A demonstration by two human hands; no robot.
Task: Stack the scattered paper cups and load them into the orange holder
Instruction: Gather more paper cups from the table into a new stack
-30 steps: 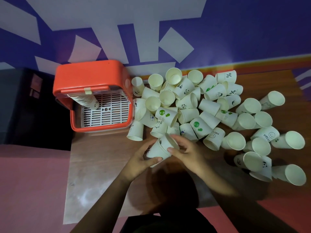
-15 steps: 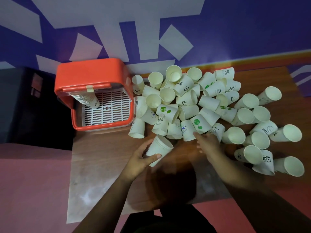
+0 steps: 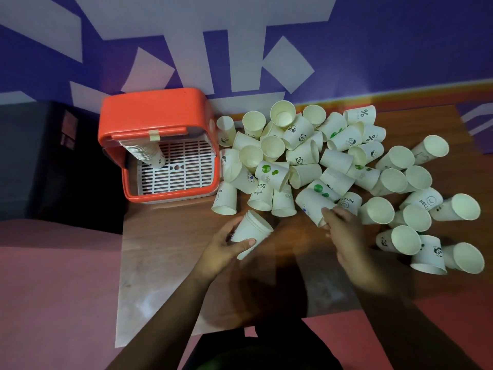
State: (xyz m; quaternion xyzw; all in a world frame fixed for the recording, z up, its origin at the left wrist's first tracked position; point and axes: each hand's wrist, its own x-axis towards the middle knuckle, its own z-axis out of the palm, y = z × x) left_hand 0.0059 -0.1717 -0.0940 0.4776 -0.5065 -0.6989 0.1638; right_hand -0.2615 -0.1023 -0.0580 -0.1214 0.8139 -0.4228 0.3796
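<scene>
Several white paper cups (image 3: 306, 153), some with green dots, pandas or "HELLO" prints, lie scattered on the wooden table (image 3: 165, 244). My left hand (image 3: 224, 249) is shut around a short nested stack of cups (image 3: 250, 231), mouth pointing up and right. My right hand (image 3: 344, 231) grips one cup (image 3: 312, 204) lying at the pile's near edge. The orange holder (image 3: 149, 110) stands at the table's back left, with a long cup stack (image 3: 145, 153) leaning inside over its white grille.
A purple wall with white shapes rises right behind the pile. A dark cabinet (image 3: 53, 156) sits left of the holder. Pink floor (image 3: 53, 289) lies beyond the table's left and near edges. Loose cups (image 3: 432, 252) reach toward the right side.
My right hand left the stack, reached right into the pile and closed on a single cup. My left hand has kept the stack almost still.
</scene>
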